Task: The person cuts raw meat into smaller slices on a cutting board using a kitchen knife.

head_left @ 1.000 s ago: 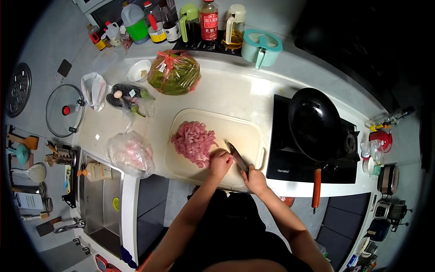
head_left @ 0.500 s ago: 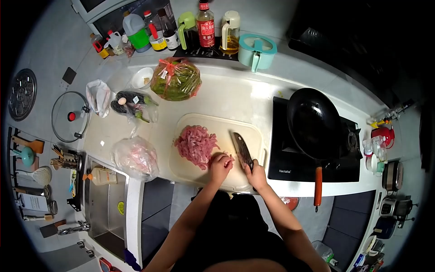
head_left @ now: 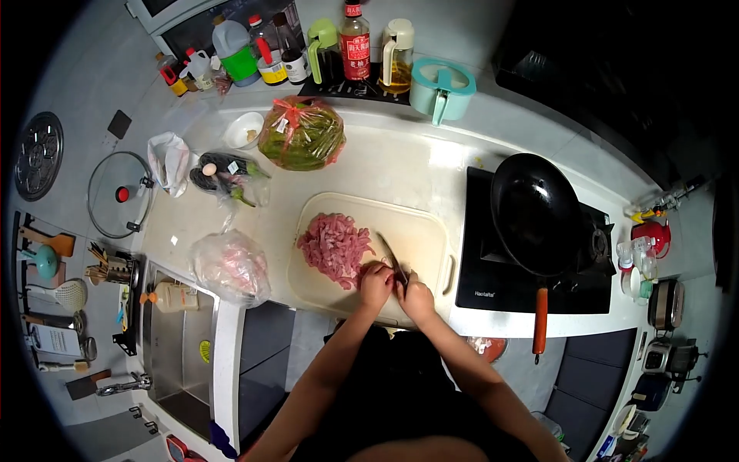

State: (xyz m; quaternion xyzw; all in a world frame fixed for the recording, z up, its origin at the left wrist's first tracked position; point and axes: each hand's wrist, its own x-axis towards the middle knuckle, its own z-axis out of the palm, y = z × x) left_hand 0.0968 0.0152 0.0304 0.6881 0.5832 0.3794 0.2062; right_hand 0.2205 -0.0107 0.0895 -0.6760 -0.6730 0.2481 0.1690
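A pile of sliced raw meat (head_left: 333, 245) lies on the left part of a cream cutting board (head_left: 419, 219). At the pile's lower right edge, my left hand (head_left: 376, 284) is closed, its fingers curled over a piece of raw meat that is mostly hidden. My right hand (head_left: 416, 298) grips the handle of a kitchen knife (head_left: 391, 252). The dark blade stands edge down, close against the left hand's fingers, its tip pointing away and to the left.
Right of the board, a black wok (head_left: 535, 208) sits on a gas stove (head_left: 481, 262), its wooden handle (head_left: 541, 319) jutting past the counter edge. Leftward are a plastic bag (head_left: 231, 266), bagged eggplants (head_left: 227, 177) and a sink (head_left: 181, 339). Bagged green vegetables (head_left: 304, 138) and several bottles stand behind.
My right hand has brought the knife leftward, up against the left hand. The blade has turned from lying tilted flat to nearly upright. The left hand has shifted only slightly.
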